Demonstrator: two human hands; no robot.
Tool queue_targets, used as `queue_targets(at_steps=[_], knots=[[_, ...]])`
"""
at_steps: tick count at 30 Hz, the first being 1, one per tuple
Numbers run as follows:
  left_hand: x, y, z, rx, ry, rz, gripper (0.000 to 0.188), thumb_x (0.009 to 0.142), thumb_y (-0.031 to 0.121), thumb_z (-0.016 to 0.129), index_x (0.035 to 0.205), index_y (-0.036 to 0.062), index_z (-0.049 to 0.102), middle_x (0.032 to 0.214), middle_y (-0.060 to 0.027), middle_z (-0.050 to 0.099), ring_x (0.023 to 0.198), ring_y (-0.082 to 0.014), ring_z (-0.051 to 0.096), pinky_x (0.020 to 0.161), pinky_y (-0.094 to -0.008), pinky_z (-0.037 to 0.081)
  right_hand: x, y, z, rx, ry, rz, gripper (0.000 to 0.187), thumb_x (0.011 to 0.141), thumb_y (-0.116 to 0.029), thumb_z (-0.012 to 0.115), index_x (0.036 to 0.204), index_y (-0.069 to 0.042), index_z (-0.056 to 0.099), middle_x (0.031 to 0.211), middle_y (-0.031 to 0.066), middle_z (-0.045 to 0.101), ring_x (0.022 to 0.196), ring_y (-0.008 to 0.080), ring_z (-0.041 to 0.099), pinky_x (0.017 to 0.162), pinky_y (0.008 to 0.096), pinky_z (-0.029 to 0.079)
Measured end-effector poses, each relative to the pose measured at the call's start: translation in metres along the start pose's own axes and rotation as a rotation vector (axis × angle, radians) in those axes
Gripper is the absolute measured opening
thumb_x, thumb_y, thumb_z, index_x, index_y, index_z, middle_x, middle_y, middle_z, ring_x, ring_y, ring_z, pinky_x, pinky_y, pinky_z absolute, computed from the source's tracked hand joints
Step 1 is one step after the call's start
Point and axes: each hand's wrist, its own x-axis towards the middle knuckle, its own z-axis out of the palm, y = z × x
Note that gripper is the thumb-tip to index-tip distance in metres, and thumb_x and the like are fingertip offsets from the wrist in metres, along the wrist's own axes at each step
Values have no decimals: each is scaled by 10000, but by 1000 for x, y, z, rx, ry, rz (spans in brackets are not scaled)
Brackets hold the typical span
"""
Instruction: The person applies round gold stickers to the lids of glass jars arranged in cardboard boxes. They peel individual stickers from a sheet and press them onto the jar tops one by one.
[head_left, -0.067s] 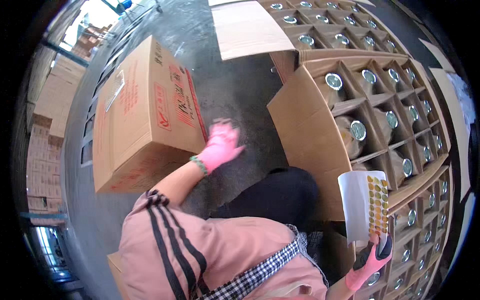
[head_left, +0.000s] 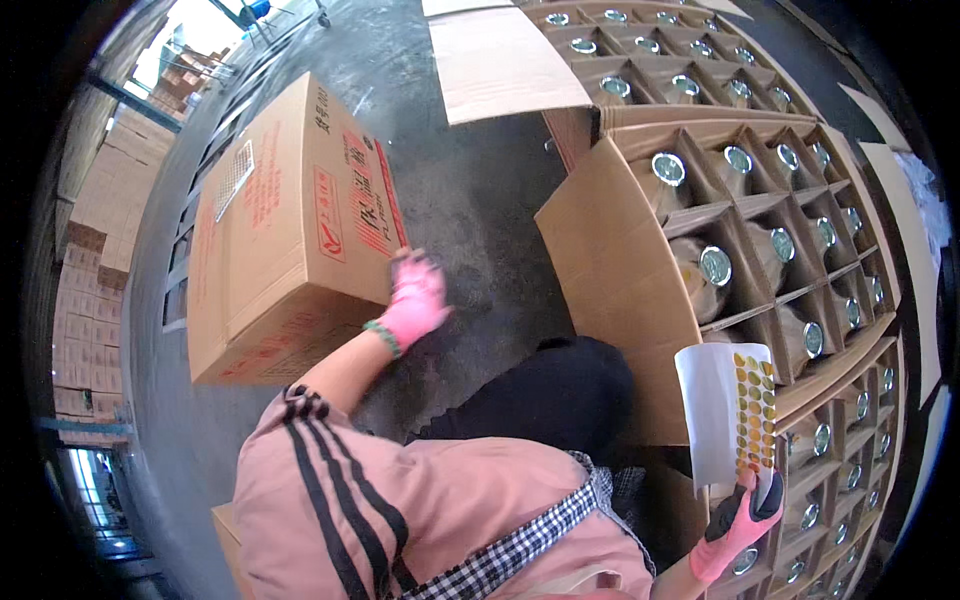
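My left hand (head_left: 415, 298), in a pink glove with a green bracelet at the wrist, is open beside the right edge of a closed cardboard carton (head_left: 262, 225). Its fingertips overlap that edge in view; whether they touch it I cannot tell. In my right hand (head_left: 742, 525), gloved in pink with dark patches, is a white sheet of round gold stickers (head_left: 715, 400), pinched at its lower end. Behind the sheet stands an open carton (head_left: 615, 250), whose cardboard dividers hold several silver-topped glass liners (head_left: 715, 266), one in each visible cell.
Another open carton with similar silver-topped pieces (head_left: 615, 88) stands farther off, its pale flap (head_left: 505, 65) folded out. More of them fill a carton (head_left: 822, 440) at the lower right. Dark floor (head_left: 470, 190) lies between the cartons. Stacked boxes (head_left: 85, 330) line the far left.
My left hand has moved left, up to the closed carton's edge. My right hand and the sticker sheet have hardly moved.
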Motion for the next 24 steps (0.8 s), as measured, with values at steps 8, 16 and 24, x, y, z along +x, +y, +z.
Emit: queue_targets(at_steps=[8,16,24], knots=[[-11,-120,207,-323,325,-216,363,816,46,350,1163,-61,359,1285,-277,239,1229,-399,178,1032,-438,146,16,-13,20,149,-321,-159,435,738,41,552,1135,46,374,1064,139,495,927,201,522,803,315,448],[-32,-204,108,20,-803,-314,582,755,428,496,1169,21,448,1221,-131,426,1096,-285,392,928,-368,284,4,-50,-15,122,-57,-3,294,620,68,485,908,58,542,906,136,574,912,228,528,880,320,356],[24,4,-33,-581,245,-127,588,777,397,499,1194,-6,403,1227,-204,402,1158,-313,360,970,-354,280,-18,-44,-32,355,-329,97,191,583,68,544,763,14,577,837,113,599,861,222,567,870,341,380]])
